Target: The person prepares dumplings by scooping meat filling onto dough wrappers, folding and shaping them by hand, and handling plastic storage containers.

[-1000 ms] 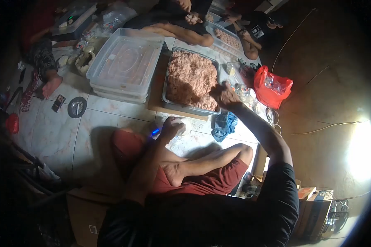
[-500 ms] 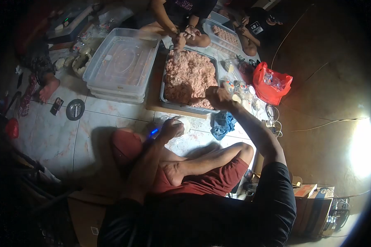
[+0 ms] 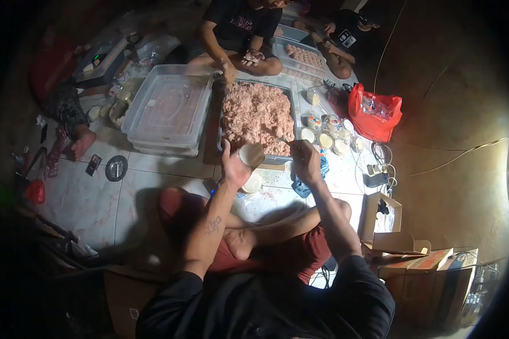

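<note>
My left hand (image 3: 235,170) is palm up, thumb raised, holding a round pale dough wrapper (image 3: 250,155) across its fingers. Below it on the floor is a pale round stack of wrappers (image 3: 253,183). My right hand (image 3: 306,164) is closed around a thin utensil (image 3: 283,140), its tip at the near right part of the minced filling (image 3: 257,113); whether it is a spoon or a spatula I cannot make out. The filling is pink and heaped in a clear plastic tub (image 3: 293,107).
Stacked clear tubs (image 3: 131,133) stand left of the filling. A person's hand (image 3: 228,73) reaches toward its far edge. Rows of pieces fill a far tub (image 3: 304,53). Wrapper packs (image 3: 333,124), a red bag (image 3: 376,113), a blue cloth (image 3: 301,188) and cables lie right.
My left hand has come up from the stack on the floor with a wrapper on it. My right hand has drawn back toward me. The view has shifted slightly.
</note>
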Tool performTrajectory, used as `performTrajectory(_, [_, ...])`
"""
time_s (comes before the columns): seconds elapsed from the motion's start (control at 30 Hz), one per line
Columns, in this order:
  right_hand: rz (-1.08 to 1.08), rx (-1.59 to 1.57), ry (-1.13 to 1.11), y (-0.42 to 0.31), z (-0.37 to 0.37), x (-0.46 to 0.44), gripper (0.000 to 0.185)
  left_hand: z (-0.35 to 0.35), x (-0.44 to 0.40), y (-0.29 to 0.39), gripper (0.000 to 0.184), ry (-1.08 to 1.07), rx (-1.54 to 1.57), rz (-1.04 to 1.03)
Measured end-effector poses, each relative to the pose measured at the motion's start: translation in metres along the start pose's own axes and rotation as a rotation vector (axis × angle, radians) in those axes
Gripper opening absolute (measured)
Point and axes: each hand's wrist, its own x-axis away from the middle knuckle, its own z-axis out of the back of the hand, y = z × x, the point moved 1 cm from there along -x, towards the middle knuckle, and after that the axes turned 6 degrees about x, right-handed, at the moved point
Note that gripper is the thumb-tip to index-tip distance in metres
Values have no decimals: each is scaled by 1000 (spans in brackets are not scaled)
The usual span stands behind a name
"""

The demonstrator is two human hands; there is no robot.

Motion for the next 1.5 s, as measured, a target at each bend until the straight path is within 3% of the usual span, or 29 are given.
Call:
performTrajectory(0.07, [261,220,335,-14,-7,16,10,-9,-6,4,84,-66,20,3])
performTrajectory(0.13, [290,178,410,-22,-16,30,14,-33,-4,3,86,41,-6,-68])
performTrajectory(0.2, [345,226,566,-23,-44,35,18,-65,3,-11,86,12,-61,-118])
performTrajectory(0.4, [324,158,545,-13,-83,41,22,-88,13,-16,85,-145,-96,-134])
performTrajectory(0.47, [377,151,564,-21,-83,48,28,-71,15,-10,90,-94,-105,-217])
performTrajectory(0.5, [392,266,471,-16,-87,51,38,-69,16,-10,96,-97,-33,-94])
performTrajectory(0.63, [438,362,304,-3,-83,64,49,-58,19,0,100,15,71,-94])
performTrajectory(0.8, [406,402,115,6,-49,74,35,-32,28,26,90,190,186,-251])
performTrajectory(0.87, [317,251,189,13,-48,74,30,-26,30,29,89,180,134,-225])
performTrajectory(0.93, [308,165,63,-25,-25,62,31,-42,34,21,90,311,-168,-158])
performTrajectory(0.97, [291,75,-52,-38,-17,57,31,-30,33,17,94,163,-226,-89])
performTrajectory(1.0, [281,74,-49,-34,-16,52,31,-31,35,15,94,167,-228,-80])
performTrajectory(1.07, [450,164,-234,-22,-19,47,35,-35,42,11,96,72,-185,29])
performTrajectory(1.1, [487,296,-221,-18,-17,45,39,-32,46,14,98,25,-179,5])
performTrajectory(1.27, [466,277,-199,-1,-26,48,37,-23,56,2,94,156,-192,69])
performTrajectory(1.4, [371,272,-276,-12,-20,47,33,5,61,7,84,211,-168,-56])
performTrajectory(1.47, [182,382,-75,-9,-16,42,32,27,62,9,75,296,-314,-134])
performTrajectory(1.5, [334,392,89,-4,-13,37,29,23,65,7,68,331,-324,-117])
